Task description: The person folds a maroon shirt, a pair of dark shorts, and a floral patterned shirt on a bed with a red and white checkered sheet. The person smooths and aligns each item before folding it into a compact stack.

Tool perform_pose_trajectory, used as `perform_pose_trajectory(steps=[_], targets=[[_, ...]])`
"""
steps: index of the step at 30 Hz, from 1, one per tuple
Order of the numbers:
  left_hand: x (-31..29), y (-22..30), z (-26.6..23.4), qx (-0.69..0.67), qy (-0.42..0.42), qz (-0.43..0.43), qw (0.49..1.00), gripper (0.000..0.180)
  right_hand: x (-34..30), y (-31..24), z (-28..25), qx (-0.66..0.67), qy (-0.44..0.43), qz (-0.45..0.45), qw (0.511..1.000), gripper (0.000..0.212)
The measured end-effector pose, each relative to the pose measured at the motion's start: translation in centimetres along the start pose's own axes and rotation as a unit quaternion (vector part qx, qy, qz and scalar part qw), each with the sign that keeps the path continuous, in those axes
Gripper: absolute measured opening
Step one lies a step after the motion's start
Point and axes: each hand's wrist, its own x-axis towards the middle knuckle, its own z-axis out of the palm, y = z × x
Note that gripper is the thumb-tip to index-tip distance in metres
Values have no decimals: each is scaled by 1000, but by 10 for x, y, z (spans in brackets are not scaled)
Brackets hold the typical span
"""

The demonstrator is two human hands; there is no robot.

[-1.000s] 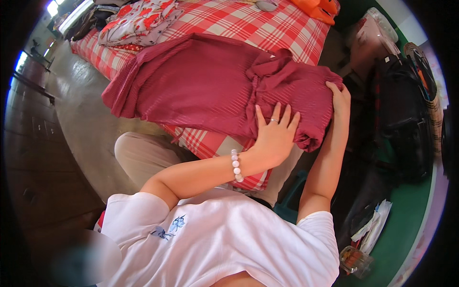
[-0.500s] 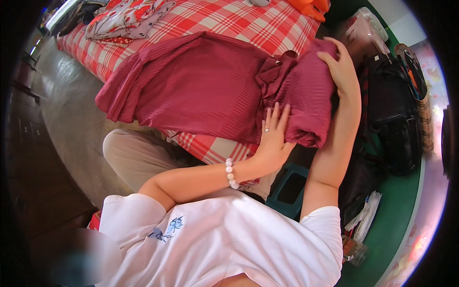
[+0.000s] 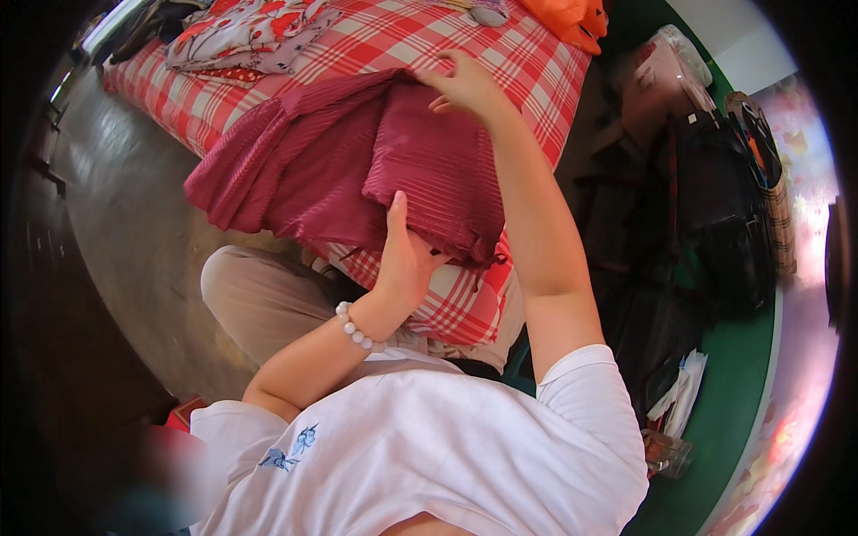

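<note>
A maroon cloth (image 3: 313, 147) with a fine stripe lies partly folded over on a red-and-white plaid cover (image 3: 384, 40). Its right portion is doubled back into a thicker stack. My left hand (image 3: 407, 263), with a beaded bracelet at the wrist, grips the near edge of that stack, thumb on top and fingers tucked underneath, mostly hidden. At the stack's far edge, my right hand (image 3: 469, 85) hovers or lightly touches, its fingers apart; contact is hard to tell.
Folded floral clothes (image 3: 250, 36) rest at the far left of the plaid cover. An orange bag (image 3: 567, 20) sits at the far right. Black bags (image 3: 719, 205) and a plaid bag (image 3: 782, 214) stand along the right side. My bent knee (image 3: 241, 286) is below the cover's near edge.
The cloth's rolled right end has been turned leftward onto the rest. Both hands moved left with it; the right hand's fingers have spread, and the left hand's fingers went under the edge.
</note>
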Motion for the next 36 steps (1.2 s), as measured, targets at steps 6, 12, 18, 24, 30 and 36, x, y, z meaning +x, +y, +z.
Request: perform_pose_trajectory(steps=[6, 12, 18, 24, 30, 36], targets=[[-5, 27, -9, -17, 69, -48, 996, 68, -45, 56, -36, -186, 196, -219, 938, 57], [6, 40, -19, 39, 132, 32, 990, 32, -85, 112, 16, -359, 136, -166, 908, 73], [-3, 64, -41, 199, 75, 62, 975, 40, -92, 113, 25, -374, 115, -106, 914, 73], [-26, 141, -74, 725, 128, 407, 541, 44, -130, 134, 4, -116, 261, -22, 958, 66], [20, 190, -110, 811, 205, 458, 301, 66, -128, 133, 9, 99, 205, 24, 974, 75], [53, 250, -105, 864, 147, 346, 333, 55, -117, 122, 2, 59, 195, -109, 973, 73]])
